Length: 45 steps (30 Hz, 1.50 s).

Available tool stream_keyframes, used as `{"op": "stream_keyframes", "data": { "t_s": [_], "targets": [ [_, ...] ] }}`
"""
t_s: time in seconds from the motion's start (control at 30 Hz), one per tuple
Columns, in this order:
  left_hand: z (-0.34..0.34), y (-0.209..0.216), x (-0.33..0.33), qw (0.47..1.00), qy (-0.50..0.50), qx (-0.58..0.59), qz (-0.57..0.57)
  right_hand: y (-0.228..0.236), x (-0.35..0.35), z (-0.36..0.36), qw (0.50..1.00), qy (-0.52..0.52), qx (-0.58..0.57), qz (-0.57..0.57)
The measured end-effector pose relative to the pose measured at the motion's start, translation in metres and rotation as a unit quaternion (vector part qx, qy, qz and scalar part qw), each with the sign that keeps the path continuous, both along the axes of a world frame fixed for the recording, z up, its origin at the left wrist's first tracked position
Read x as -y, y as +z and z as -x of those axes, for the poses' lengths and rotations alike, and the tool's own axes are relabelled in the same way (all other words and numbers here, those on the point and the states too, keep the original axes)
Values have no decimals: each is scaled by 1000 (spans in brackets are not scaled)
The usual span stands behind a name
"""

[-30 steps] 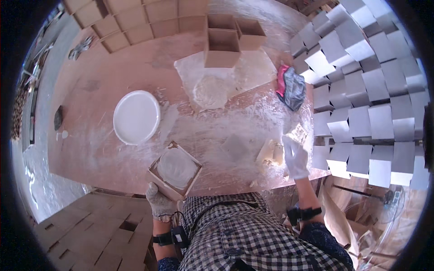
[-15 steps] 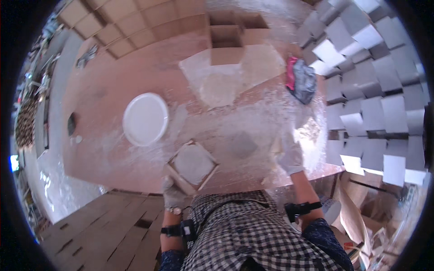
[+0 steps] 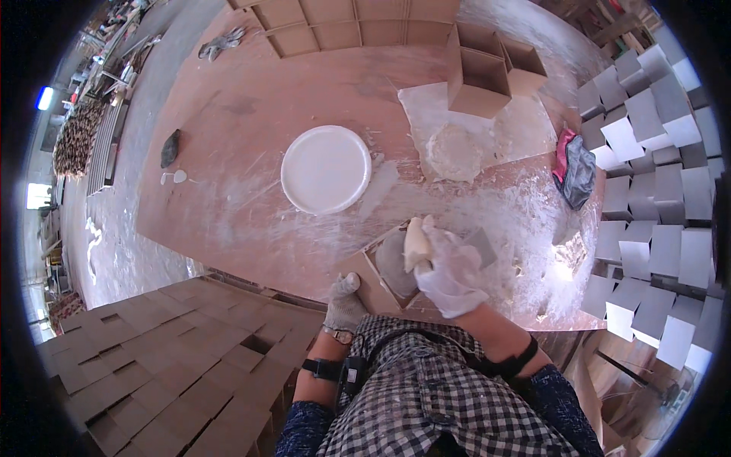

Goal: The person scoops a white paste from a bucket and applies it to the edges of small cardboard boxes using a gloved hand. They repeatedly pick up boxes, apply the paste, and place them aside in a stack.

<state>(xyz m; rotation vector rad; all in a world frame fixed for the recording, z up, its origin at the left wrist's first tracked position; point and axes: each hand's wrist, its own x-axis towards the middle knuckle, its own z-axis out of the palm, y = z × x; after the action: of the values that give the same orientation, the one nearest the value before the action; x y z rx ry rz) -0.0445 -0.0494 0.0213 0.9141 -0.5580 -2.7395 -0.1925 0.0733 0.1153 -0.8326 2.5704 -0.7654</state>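
Observation:
My left hand (image 3: 346, 303), in a pale glove, grips the near left side of a small square cardboard box (image 3: 373, 283) at the table's front edge. A rounded greyish-white surface (image 3: 391, 263) shows inside the box's rim. My right hand (image 3: 451, 273), in a whitish glove, is closed around a cream-coloured pad-like piece (image 3: 416, 245) over the box's right side. Whether that piece touches the surface below cannot be made out. A grey square patch (image 3: 481, 247) lies on the table just right of my right hand, which partly covers it.
A round white tray-like disc (image 3: 326, 169) lies left of centre. Beyond it stand open cardboard boxes (image 3: 478, 95) beside a whitish lump (image 3: 453, 152) on a sheet. A grey and pink cloth (image 3: 576, 169) lies right. Stacked boxes flank the table, brown ones (image 3: 175, 350) left and grey-white ones (image 3: 640, 251) right.
My right hand has come left from the table's right part to the box, with the cream piece in it. The left hand still grips the box, now tilted. The whole view has shifted.

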Motion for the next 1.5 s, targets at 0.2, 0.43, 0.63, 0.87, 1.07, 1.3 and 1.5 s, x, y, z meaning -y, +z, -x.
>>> {"op": "stream_keyframes", "data": {
  "t_s": [0.2, 0.43, 0.63, 0.87, 1.07, 1.3, 1.5],
  "targets": [
    [-1, 2, 3, 999, 7, -6, -46, -25, 18, -17, 978, 42, -101, -178],
    [-2, -6, 7, 1000, -20, -17, -5, -4, 23, -21, 991, 82, -46, -100],
    [0, 1, 12, 998, -40, -50, -29, -7, 20, -17, 959, 147, -47, 236],
    [-1, 2, 8, 1000, 12, -8, -23, -23, -33, -2, 890, 427, -28, 155],
    [6, 2, 7, 1000, 15, -13, -12, -24, -27, -3, 953, 266, -141, -30],
    [8, 14, 8, 1000, -2, -19, -7, -40, 9, -12, 958, 151, -44, 239],
    [11, 17, 5, 999, 9, -27, -14, -27, -9, 7, 925, 301, -15, 230]
  ]
}}
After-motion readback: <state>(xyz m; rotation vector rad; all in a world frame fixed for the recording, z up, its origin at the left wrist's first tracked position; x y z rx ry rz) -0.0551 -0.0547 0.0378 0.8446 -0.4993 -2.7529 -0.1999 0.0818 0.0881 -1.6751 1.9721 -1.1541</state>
